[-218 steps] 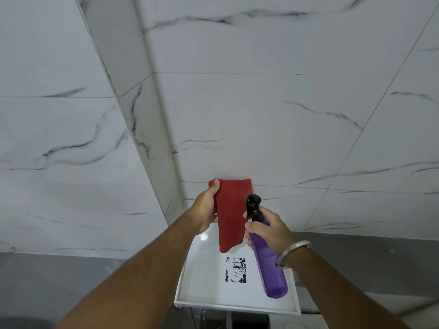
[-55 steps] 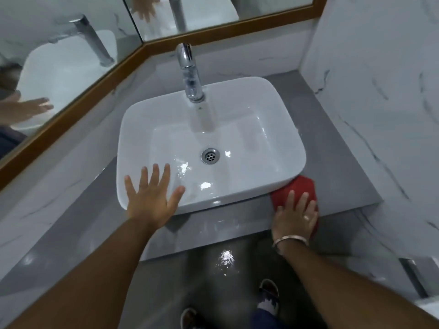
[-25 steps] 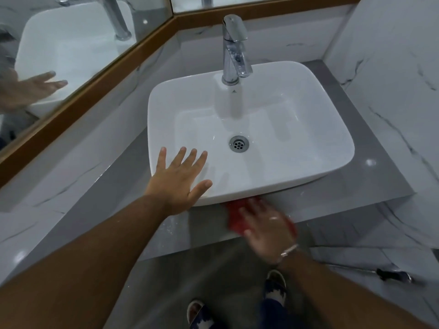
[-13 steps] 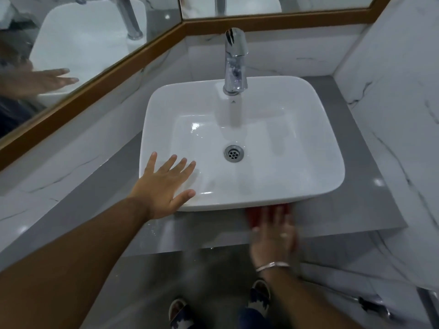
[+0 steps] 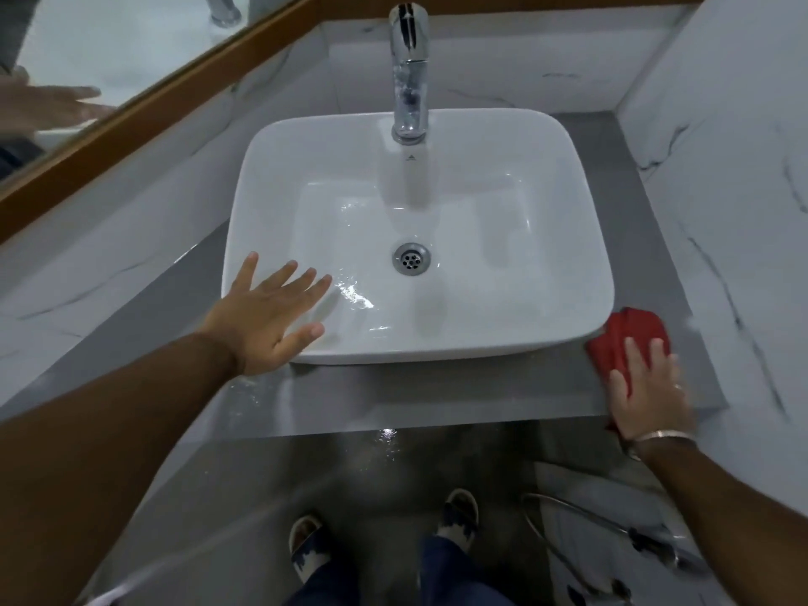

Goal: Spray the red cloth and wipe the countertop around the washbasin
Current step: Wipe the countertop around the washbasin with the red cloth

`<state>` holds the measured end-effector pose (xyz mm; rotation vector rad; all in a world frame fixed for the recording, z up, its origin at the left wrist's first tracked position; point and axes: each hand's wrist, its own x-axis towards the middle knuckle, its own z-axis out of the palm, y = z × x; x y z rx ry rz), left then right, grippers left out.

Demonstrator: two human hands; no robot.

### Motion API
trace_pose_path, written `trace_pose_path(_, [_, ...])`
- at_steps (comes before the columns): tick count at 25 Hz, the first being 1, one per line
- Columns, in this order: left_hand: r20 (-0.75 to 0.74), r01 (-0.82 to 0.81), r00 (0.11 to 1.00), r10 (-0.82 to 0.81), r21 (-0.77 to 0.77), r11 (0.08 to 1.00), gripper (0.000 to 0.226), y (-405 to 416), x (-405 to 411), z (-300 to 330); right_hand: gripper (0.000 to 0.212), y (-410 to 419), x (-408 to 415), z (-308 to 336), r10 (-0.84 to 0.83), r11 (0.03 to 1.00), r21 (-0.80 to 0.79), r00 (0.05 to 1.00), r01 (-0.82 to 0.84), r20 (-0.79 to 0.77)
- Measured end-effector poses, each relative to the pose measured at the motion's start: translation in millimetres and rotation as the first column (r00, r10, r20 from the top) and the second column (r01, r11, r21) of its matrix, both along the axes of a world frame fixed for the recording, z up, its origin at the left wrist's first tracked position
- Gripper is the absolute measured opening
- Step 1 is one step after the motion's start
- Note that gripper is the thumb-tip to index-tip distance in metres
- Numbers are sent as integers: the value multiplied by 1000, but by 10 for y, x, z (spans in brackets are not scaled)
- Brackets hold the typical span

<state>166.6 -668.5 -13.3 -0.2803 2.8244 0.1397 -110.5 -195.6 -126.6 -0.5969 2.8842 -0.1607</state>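
Right hand (image 5: 647,389) presses flat on the cloth (image 5: 623,338) at the basin's (image 5: 306,177) front-right corner; left hand (image 5: 271,319), open and empty, rests on its front-left rim. Wiping looks midway: counter (image 5: 437,391) left, right and behind the basin likely remains.

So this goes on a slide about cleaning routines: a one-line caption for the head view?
Right hand presses red cloth on grey countertop beside white washbasin; left hand braces on its rim.

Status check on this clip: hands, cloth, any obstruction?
Left hand flat on basin rim, empty. Right hand pressing red cloth on countertop, front right corner. Nothing in the way.
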Motion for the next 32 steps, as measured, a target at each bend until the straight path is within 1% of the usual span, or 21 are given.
trace_pose_path(2, [10,-2,1000,2,1,1000,89,-5,-8,13,64,-301,257,-11,-234,972,-40,972,233,-34])
trace_pose_path(3, [10,-8,1000,8,1,1000,90,-6,-9,22,63,-551,514,-7,-289,956,-60,956,286,-58])
trace_pose_path(6, [9,4,1000,-4,15,1000,96,44,-51,38,63,-1421,1431,-20,-241,968,-73,970,241,9])
trace_pose_path(8, [-22,-7,1000,8,27,1000,92,18,-29,46,63,-2097,2155,43,-98,989,-99,992,107,83])
trace_pose_path(10, [-82,-6,997,9,29,1000,80,49,-34,70,62,-2616,2742,62,109,990,-101,989,-99,100])
trace_pose_path(11, [-121,-12,992,17,46,999,77,68,16,87,61,-2794,2972,79,236,971,-70,966,-229,104])
trace_pose_path(13, [-274,23,962,1,85,996,75,46,152,90,59,-2899,3116,63,464,884,35,883,-467,73])
trace_pose_path(15, [-415,93,909,-46,95,991,76,-222,437,27,62,-2813,2977,42,556,819,111,827,-563,89])
trace_pose_path(16, [-432,92,901,-48,81,993,78,-495,630,-66,64,-2773,2900,48,533,828,131,838,-546,118])
trace_pose_path(17, [-406,50,914,-20,62,997,81,-810,819,-185,65,-2741,2855,70,471,861,136,869,-491,152])
trace_pose_path(19, [-246,-21,969,20,1,1000,85,-1455,1083,-434,66,-2839,2882,79,327,927,142,933,-348,149])
trace_pose_path(20, [-176,-7,984,5,-13,1000,85,-1711,1121,-570,67,-2983,2973,77,259,950,143,956,-278,141])
trace_pose_path(21, [-147,33,989,-35,-18,999,84,-1884,1091,-705,67,-3133,3081,58,217,965,126,970,-230,110])
trace_pose_path(23, [-124,158,979,-164,-56,986,82,-2066,936,-913,66,-3389,3350,28,218,970,98,975,-222,53])
trace_pose_path(25, [-88,245,963,-256,-115,963,83,-2201,801,-1076,63,-3447,3575,-1,404,910,96,915,-404,18])
trace_pose_path(26, [-73,256,961,-266,-123,959,84,-2267,780,-1139,62,-3438,3628,-6,492,866,99,871,-490,8])
trace_pose_path(27, [-73,253,963,-261,-108,961,83,-2314,776,-1195,62,-3438,3626,-4,532,842,99,847,-529,0])
trace_pose_path(28, [-88,246,963,-253,-83,966,81,-2343,780,-1249,62,-3494,3611,-8,515,852,113,857,-511,-7])
trace_pose_path(30, [-123,252,959,-255,-46,967,78,-2349,766,-1301,65,-3769,3584,-11,319,941,121,948,-317,5])
trace_pose_path(31, [-131,260,956,-264,-45,965,77,-2353,759,-1319,66,-3983,3613,-7,231,969,92,973,-231,11])
trace_pose_path(32, [-143,265,952,-270,-50,963,75,-2371,755,-1337,69,-4192,3668,-3,231,971,54,973,-232,15])
